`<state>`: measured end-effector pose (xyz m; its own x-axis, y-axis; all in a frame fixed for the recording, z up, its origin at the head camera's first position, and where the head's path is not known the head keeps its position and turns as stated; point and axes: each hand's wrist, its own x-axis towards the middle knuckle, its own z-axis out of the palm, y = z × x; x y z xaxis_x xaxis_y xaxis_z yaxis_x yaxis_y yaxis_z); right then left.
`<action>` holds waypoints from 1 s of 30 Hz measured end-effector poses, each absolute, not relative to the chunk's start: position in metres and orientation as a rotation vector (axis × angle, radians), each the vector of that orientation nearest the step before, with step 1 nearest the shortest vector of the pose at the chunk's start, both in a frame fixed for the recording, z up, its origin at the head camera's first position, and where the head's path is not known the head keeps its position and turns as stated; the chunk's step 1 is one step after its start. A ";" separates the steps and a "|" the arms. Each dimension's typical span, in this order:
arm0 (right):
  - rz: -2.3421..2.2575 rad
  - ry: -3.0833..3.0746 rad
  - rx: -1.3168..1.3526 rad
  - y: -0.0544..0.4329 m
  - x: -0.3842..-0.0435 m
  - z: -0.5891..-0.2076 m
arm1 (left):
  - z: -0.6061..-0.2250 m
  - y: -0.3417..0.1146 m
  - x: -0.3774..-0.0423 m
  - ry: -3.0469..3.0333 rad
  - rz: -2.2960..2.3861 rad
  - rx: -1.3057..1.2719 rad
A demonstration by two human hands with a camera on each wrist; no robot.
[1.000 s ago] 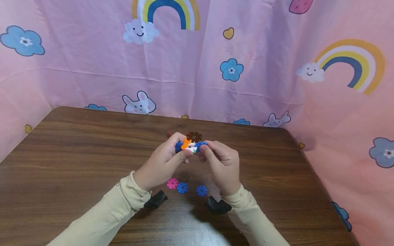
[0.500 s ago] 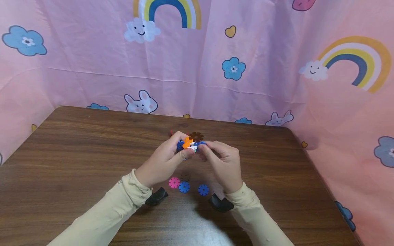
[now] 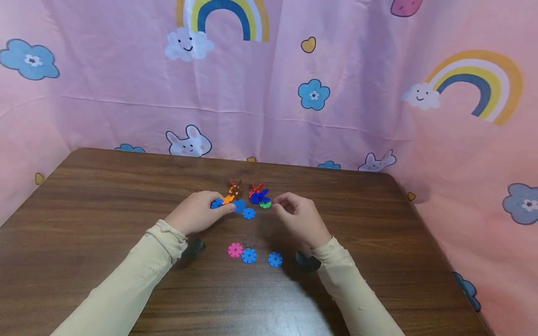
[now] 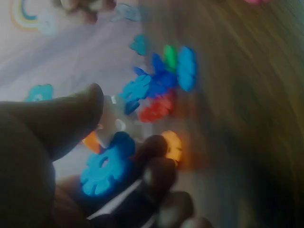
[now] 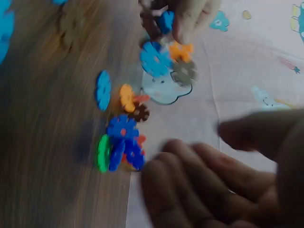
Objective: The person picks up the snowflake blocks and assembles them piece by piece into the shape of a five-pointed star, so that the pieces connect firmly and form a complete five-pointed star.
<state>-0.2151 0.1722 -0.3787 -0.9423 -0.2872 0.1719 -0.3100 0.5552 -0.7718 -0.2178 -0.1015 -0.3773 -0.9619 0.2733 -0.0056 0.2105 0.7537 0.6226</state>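
In the head view my left hand [image 3: 195, 213] pinches a cluster of joined notched plastic discs between thumb and fingers. Two blue discs and an orange disc [image 3: 228, 199] of that cluster show there. The left wrist view, blurred, has a blue disc [image 4: 105, 172] of it under the thumb, with a whitish piece behind. My right hand [image 3: 301, 218] holds nothing; its fingers bend loosely, with a gap to the thumb. Just left of its fingertips stands another joined cluster of dark blue discs [image 5: 122, 128] with red pieces, beside a green disc [image 5: 103, 153].
A loose blue disc [image 3: 249, 213] lies between the hands. Closer to me on the brown wooden table [image 3: 235, 298] lie a pink disc [image 3: 235, 250], a dark brown disc [image 3: 251, 241] and two blue ones. A patterned pink cloth [image 3: 252, 93] hangs behind the table.
Both hands gripped the disc cluster together. Now the right hand has let go, and the left has carried the cluster leftward, bringing the red, blue and green pieces behind into view.
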 end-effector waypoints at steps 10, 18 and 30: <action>0.972 -3.136 0.713 0.179 -0.217 -0.387 | -0.392 -0.112 -0.224 2.853 0.829 0.282; 0.936 -3.200 0.814 0.177 -0.216 -0.391 | -0.399 -0.112 -0.227 2.920 0.806 0.222; 0.916 -3.204 0.952 0.178 -0.216 -0.393 | -0.373 -0.092 -0.210 3.036 0.882 0.521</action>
